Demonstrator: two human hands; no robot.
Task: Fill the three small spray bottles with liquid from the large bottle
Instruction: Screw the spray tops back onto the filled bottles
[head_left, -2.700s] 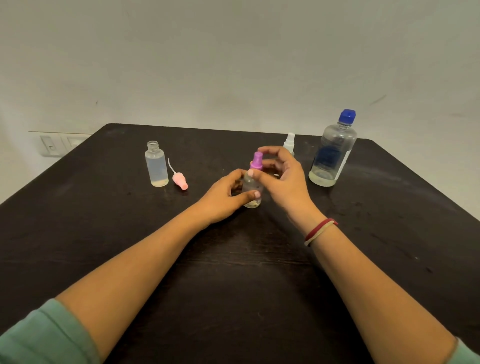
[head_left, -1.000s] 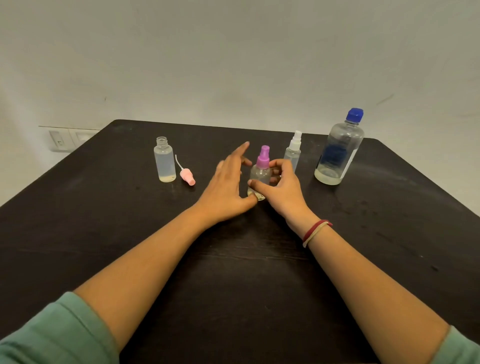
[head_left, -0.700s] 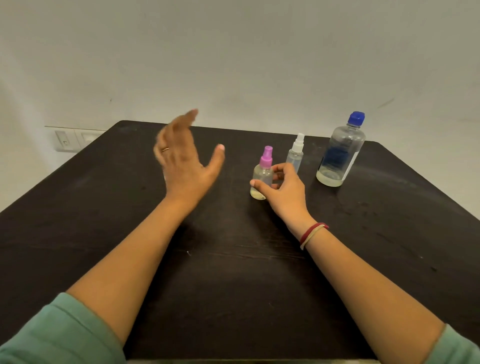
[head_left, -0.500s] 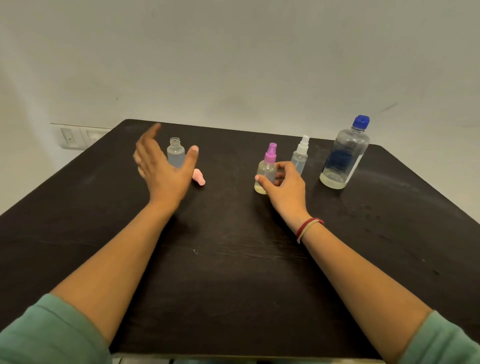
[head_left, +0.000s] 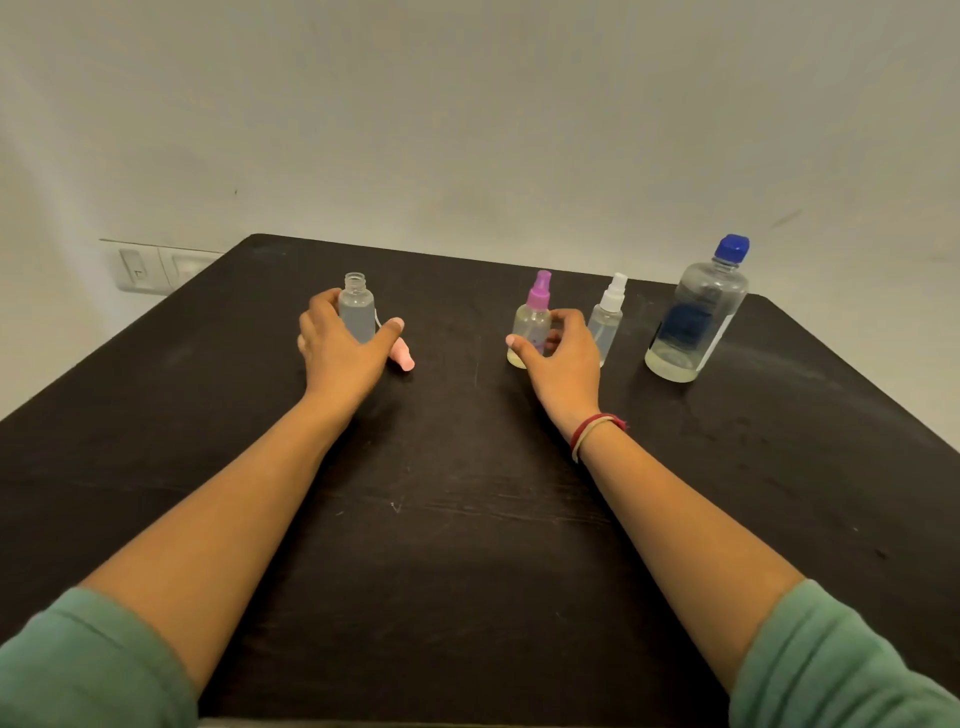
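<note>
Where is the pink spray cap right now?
Head view: the pink spray cap lies on the dark table, left of centre, beside the uncapped bottle gripped by the left hand, partly hidden behind that hand's thumb.

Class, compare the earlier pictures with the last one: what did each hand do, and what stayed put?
The left hand let go of the purple-capped bottle, swung left and took hold of the uncapped bottle beside the pink spray cap. The right hand still holds the purple-capped bottle. The white-capped bottle and large bottle stayed put.
</note>
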